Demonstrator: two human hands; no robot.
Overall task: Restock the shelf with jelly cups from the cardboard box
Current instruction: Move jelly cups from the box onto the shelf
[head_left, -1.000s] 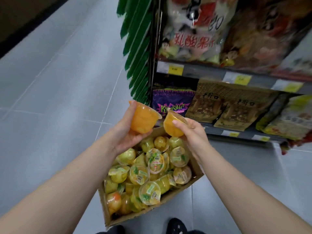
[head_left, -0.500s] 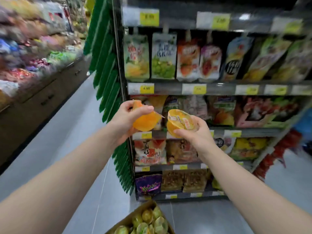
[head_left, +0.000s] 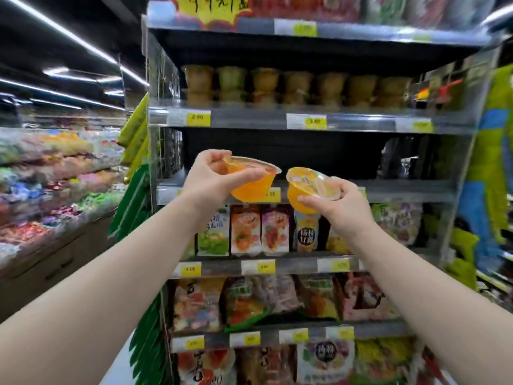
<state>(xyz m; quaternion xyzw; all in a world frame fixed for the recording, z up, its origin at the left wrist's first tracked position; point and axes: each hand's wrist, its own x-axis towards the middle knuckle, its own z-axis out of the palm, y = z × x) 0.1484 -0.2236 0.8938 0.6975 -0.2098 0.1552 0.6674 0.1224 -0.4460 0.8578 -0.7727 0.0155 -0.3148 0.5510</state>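
Pinching an orange jelly cup [head_left: 254,182] by its rim in my left hand [head_left: 212,177], I grip a second jelly cup [head_left: 308,190] in my right hand [head_left: 340,208], fingers curled under it.

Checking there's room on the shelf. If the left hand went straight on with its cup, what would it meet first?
Probably the shelf's front rail: the jelly cup in the left hand hangs level with it. Above the rail the dark opening looks free, though depth is unclear.
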